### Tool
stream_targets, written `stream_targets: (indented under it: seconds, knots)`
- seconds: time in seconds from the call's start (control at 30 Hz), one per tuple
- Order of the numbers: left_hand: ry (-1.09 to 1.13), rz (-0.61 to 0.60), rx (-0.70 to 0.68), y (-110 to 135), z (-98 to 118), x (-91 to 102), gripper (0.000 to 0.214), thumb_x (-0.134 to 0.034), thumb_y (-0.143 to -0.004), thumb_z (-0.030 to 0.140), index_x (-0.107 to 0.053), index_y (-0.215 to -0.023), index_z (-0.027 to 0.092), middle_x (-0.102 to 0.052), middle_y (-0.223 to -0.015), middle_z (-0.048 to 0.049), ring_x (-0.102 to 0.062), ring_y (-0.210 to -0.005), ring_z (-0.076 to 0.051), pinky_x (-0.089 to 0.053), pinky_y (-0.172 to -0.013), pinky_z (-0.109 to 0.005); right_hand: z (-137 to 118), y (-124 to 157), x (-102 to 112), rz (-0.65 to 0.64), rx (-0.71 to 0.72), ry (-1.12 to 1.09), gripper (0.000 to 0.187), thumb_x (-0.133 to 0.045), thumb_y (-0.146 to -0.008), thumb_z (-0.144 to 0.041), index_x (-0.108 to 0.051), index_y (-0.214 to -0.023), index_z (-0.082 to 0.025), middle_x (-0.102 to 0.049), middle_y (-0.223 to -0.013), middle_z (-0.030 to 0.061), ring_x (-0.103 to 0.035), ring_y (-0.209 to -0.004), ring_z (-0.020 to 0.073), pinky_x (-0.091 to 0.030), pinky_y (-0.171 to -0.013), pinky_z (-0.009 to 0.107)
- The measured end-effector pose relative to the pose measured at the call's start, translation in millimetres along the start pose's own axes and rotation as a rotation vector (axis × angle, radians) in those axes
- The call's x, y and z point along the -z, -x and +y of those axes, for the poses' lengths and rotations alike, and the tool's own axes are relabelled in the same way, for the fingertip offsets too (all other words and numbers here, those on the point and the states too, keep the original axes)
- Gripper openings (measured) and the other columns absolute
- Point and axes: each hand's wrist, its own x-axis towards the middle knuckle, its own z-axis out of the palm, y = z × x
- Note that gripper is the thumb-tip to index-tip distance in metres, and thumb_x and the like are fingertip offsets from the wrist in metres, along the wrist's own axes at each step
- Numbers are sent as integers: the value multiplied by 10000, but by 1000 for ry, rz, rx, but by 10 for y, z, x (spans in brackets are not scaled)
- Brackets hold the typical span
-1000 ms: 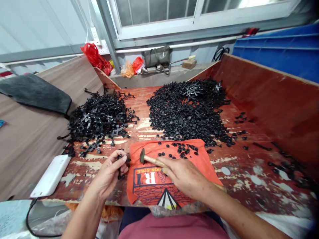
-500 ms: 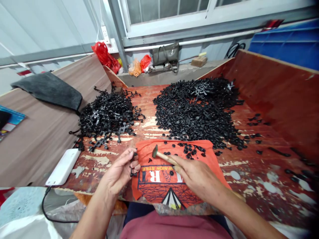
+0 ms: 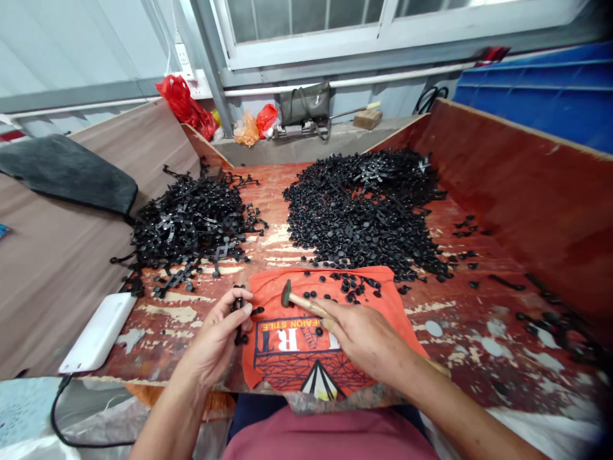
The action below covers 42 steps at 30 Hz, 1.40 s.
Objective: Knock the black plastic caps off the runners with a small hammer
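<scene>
Orange cloth (image 3: 389, 304) lettered "STILE" beneath right hand (image 3: 366, 338) and hammer (image 3: 301, 303)

Daylit window (image 3: 306, 19) above a grey ledge (image 3: 306, 148) (blue crates (image 3: 541, 96) at right), pale wall panels (image 3: 71, 45).

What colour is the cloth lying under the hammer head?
Orange-red cloth, printed with a dark graphic and white lettering; the head view shows it.

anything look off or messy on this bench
The bench is badly worn, red paint flaked to pale patches near the front. Black caps lie scattered right of the big pile and on the orange cloth. The left hand holds a black strip, the right hand a hammer; neither looks amiss.
</scene>
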Motion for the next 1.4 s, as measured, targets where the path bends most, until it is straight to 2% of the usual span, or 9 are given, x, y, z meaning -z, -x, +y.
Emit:
stream_targets:
  seconds: [0.13,0.27,0.4,0.47,0.63,0.77,1.0,1.2,1.4]
  knots:
    - [-168,12,-34,-56,24,-87,330,-793,-718,349,-587,-936,213,-477,-687,60,-409,-601,-80,-301,-563,-185,7,53,46,22,-36,-15,513,-405,-1019,-227,-404,-1476,-461,-710,-1250,-15,-726,-876,170,-520,-711,252]
    - [-239,24,-54,-124,38,-140,360,-809,-684,369,-583,-916,211,-465,-711,64,-392,-603,-80,-283,-559,-181,19,92,84,19,-101,17,456,-397,-1031,-279,-455,-1456,-436,-761,-1121,-11,-724,-753,168,-508,-624,245]
    - [-252,20,-50,-161,44,-187,381,-820,-661,375,-578,-903,208,-463,-724,65,-392,-611,-84,-285,-567,-179,62,167,99,36,-93,14,455,-386,-1041,-286,-436,-1469,-436,-731,-1210,-7,-736,-904,198,-545,-775,295]
    - [-254,6,-58,-172,36,-217,369,-819,-664,367,-582,-892,202,-470,-722,62,-401,-618,-88,-296,-575,-179,95,218,82,34,-70,11,486,-376,-1043,-264,-386,-1480,-476,-697,-1273,-33,-729,-966,204,-549,-839,331]
    - [-264,12,-97,-224,-8,-315,341,-822,-657,340,-599,-868,192,-513,-721,52,-438,-624,-94,-335,-581,-181,169,313,24,41,-64,3,546,-375,-1041,-222,-313,-1478,-544,-661,-1319,-86,-725,-998,186,-567,-870,353]
    - [-270,13,-106,-304,-39,-415,357,-821,-642,341,-584,-862,190,-490,-629,75,-422,-516,-72,-303,-499,-175,175,326,30,73,-71,8,578,-418,-1013,-189,-329,-1481,-517,-679,-1296,-67,-731,-975,187,-580,-844,348]
    - [-285,-40,-11,-403,-134,-527,399,-791,-651,367,-531,-900,195,-486,-564,104,-427,-343,-54,-273,-384,-169,176,318,-12,108,-87,66,539,-441,-993,-208,-419,-1454,-486,-780,-1046,-59,-749,-801,180,-581,-695,283]
    - [-371,-8,-28,-429,-182,-516,372,-786,-666,343,-527,-888,195,-492,-488,105,-437,-300,-69,-271,-336,-156,211,334,-40,132,-51,70,584,-455,-990,-190,-353,-1476,-498,-744,-1165,-77,-752,-811,162,-596,-697,279]
    - [-379,9,-45,-419,-220,-455,334,-782,-702,345,-534,-876,204,-450,-474,124,-400,-266,-53,-218,-298,-137,211,333,-25,87,-51,-26,598,-400,-1029,-171,-292,-1474,-555,-661,-1316,-95,-727,-994,154,-584,-826,301]
